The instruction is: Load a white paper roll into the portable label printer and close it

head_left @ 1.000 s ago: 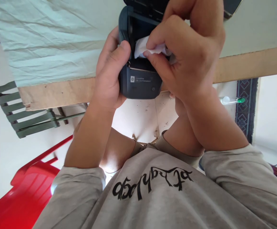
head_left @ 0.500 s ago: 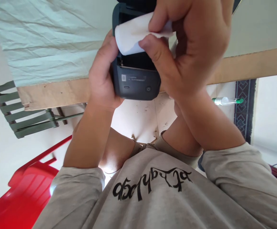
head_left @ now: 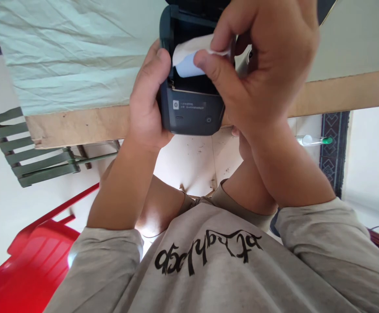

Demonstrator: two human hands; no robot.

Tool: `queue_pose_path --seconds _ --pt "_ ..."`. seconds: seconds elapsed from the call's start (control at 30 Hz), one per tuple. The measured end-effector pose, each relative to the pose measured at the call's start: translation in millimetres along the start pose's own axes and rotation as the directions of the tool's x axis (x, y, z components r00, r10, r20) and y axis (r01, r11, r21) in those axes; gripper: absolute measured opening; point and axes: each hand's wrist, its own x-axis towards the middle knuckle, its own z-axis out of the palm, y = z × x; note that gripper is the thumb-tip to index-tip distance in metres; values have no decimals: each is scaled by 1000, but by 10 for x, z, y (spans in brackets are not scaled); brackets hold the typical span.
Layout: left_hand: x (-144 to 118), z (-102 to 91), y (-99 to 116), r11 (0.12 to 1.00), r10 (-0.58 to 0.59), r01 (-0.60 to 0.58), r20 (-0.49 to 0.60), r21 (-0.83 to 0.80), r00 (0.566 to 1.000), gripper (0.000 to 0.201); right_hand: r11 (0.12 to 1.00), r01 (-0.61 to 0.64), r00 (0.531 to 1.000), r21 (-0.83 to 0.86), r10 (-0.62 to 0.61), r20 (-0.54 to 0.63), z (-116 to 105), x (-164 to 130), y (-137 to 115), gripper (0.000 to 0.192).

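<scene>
Head view: my left hand (head_left: 146, 100) grips the dark printer (head_left: 191, 111); at 1 o'clock, my right hand (head_left: 267, 74) pinches its paper roll (head_left: 187, 58).

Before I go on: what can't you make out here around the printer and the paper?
Head view:
- Printer lid and top: cut off by the upper edge.
- Paper roll: mostly hidden behind the right hand.
- Printer's left side: covered by the left hand.
- Front label text: too small to read.
</scene>
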Motion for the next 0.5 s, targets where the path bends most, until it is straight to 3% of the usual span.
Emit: queue_pose_path --seconds 0.1,0.17,0.23,0.37,0.5 --pt "38 -36 -40 992 119 -123 102 33 988 24 956 -41 977 290 100 -189 88 20 22 29" --pt "41 -47 -38 990 129 -135 119 45 985 25 929 -60 951 364 165 -263 130 38 25 28" --pt "28 -44 -22 990 125 -132 121 46 985 25 945 -60 959 320 143 -244 134 45 15 29" --pt "-12 -15 2 988 149 -151 92 21 985 26 996 -58 990 69 66 -124 51 27 -28 39" --pt "-29 -19 -8 984 167 -169 35 60 985 23 1000 -4 993 -23 1 -118 2 13 -40 46"
